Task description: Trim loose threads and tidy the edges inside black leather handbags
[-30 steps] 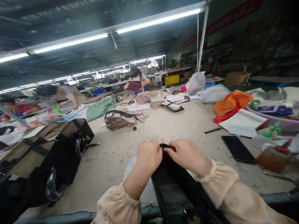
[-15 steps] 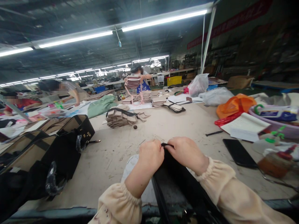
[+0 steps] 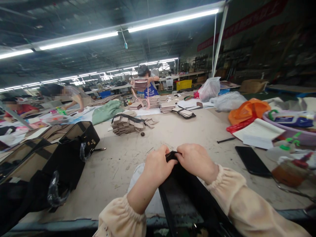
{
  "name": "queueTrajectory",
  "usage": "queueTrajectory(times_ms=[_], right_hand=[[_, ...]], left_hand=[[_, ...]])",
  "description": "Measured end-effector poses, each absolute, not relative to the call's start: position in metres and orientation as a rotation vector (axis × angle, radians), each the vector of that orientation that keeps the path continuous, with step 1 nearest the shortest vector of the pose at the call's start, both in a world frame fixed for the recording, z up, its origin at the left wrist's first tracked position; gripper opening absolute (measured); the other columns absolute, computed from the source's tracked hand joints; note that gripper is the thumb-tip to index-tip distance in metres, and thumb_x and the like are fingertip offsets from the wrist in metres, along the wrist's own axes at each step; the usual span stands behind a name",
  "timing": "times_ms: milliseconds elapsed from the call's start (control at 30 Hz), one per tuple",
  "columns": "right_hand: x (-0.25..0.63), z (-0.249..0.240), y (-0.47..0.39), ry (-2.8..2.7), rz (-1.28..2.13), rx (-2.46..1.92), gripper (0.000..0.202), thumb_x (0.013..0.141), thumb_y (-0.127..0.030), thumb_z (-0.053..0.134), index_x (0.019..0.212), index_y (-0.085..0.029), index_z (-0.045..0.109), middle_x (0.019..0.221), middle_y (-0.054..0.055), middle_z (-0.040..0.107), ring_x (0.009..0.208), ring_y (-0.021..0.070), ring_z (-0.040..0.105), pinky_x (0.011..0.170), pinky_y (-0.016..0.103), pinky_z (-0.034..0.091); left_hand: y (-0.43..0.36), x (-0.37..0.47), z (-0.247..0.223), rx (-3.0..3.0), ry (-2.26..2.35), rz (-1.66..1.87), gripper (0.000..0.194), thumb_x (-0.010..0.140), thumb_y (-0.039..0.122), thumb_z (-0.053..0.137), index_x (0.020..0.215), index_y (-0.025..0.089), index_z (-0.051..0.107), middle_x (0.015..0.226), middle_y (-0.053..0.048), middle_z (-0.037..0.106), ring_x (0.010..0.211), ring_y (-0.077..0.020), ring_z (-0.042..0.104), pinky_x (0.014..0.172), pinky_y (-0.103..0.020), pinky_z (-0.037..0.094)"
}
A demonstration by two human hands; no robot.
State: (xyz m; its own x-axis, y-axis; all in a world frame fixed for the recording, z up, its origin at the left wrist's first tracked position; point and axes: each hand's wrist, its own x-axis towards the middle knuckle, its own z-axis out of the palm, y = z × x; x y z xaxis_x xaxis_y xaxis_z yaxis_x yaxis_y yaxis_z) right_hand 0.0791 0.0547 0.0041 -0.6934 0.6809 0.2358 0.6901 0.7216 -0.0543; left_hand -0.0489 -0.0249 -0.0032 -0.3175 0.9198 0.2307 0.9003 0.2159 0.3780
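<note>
A black bag piece (image 3: 195,197) stands at the near edge of the table, its far end pinched by both hands. My left hand (image 3: 158,164) grips the black edge on the left, thumb on the inner side and fingers over the outside. My right hand (image 3: 196,161) is closed on the same edge just to the right, thumb and fingers pressed together. The two hands are a small gap apart. A white sheet (image 3: 137,177) lies under the piece, partly hidden by my left forearm.
Black bags (image 3: 71,158) stand at the left. Bundled brown pieces (image 3: 127,125) lie ahead. A phone (image 3: 253,161), a bottle of brown liquid (image 3: 290,172), a notebook (image 3: 259,133) and a purple basin (image 3: 303,136) are at the right. People work across the table.
My left hand has shifted slightly left and its thumb now shows, with more of the black edge visible between the hands. My right hand has moved a little left.
</note>
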Motion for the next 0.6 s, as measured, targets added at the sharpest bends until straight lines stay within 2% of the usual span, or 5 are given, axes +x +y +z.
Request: queueTrajectory(times_ms=[133, 333, 500, 600], right_hand=[[0.076, 0.003, 0.053, -2.677, -0.055, -1.093, 0.026, 0.085, -0.029, 0.044, 0.072, -0.020, 0.066, 0.076, 0.005, 0.069, 0.073, 0.0203, 0.063, 0.060, 0.028, 0.038], [0.074, 0.004, 0.052, -2.674, -0.080, -1.110, 0.028, 0.085, -0.030, 0.043, 0.072, -0.019, 0.066, 0.075, 0.007, 0.069, 0.071, 0.0202, 0.063, 0.058, 0.028, 0.036], [0.083, 0.008, 0.053, -2.708, -0.035, -1.097, 0.034, 0.087, -0.040, 0.042, 0.070, -0.021, 0.066, 0.074, 0.006, 0.069, 0.071, 0.0206, 0.063, 0.057, 0.029, 0.034], [0.086, 0.009, 0.053, -2.713, 0.053, -1.029, 0.031, 0.086, -0.041, 0.043, 0.074, -0.023, 0.066, 0.077, 0.003, 0.069, 0.074, 0.0190, 0.063, 0.060, 0.028, 0.035]], left_hand=[[-0.026, -0.050, -0.003, 1.780, 2.409, 0.640, 0.043, 0.069, 0.037, 0.068, 0.106, 0.022, 0.055, 0.087, -0.004, 0.070, 0.083, -0.0231, 0.064, 0.069, -0.030, 0.043], [-0.021, -0.052, -0.003, 1.840, 2.438, 0.419, 0.018, 0.076, 0.036, 0.060, 0.086, 0.022, 0.064, 0.082, -0.005, 0.071, 0.079, -0.0240, 0.065, 0.066, -0.031, 0.045], [-0.020, -0.052, -0.002, 1.865, 2.417, 0.392, 0.017, 0.078, 0.035, 0.056, 0.082, 0.020, 0.065, 0.081, -0.007, 0.071, 0.077, -0.0230, 0.065, 0.065, -0.030, 0.045], [-0.020, -0.053, -0.003, 1.878, 2.411, 0.389, 0.017, 0.079, 0.034, 0.055, 0.082, 0.020, 0.065, 0.082, -0.007, 0.071, 0.077, -0.0227, 0.065, 0.066, -0.030, 0.045]])
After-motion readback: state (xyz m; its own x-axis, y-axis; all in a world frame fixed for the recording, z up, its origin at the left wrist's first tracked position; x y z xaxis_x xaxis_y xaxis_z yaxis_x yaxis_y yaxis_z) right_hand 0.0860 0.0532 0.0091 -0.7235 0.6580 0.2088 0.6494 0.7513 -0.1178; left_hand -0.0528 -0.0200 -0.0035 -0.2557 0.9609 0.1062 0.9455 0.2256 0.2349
